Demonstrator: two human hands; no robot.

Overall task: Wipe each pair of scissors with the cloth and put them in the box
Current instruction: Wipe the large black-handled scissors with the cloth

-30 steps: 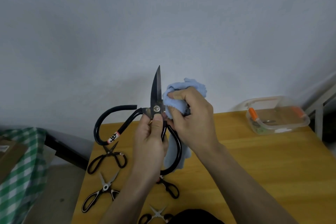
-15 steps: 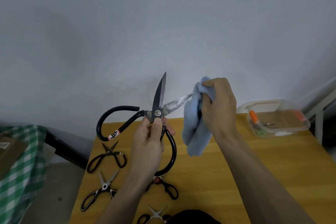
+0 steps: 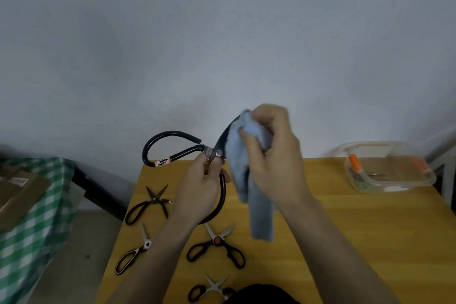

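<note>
The large scissors (image 3: 187,153) pinched in the left hand (image 3: 199,187) have dark matt metal blades and glossy black loop handles. The cloth (image 3: 249,180) bunched in the right hand (image 3: 274,163) looks soft, fuzzy, pale blue. Beneath both hands the table (image 3: 345,242) is smooth yellow wood. Right of the right hand, the box (image 3: 394,180) is clear glossy plastic.

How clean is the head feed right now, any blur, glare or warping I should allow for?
Head view: dim, flat light with no glare; the right hand and the light blue cloth it grips are motion-smeared; the large black-handled scissors held by the left hand read sharper; wide-angle bending shows toward the edges, and the clear plastic box looks soft.
</note>
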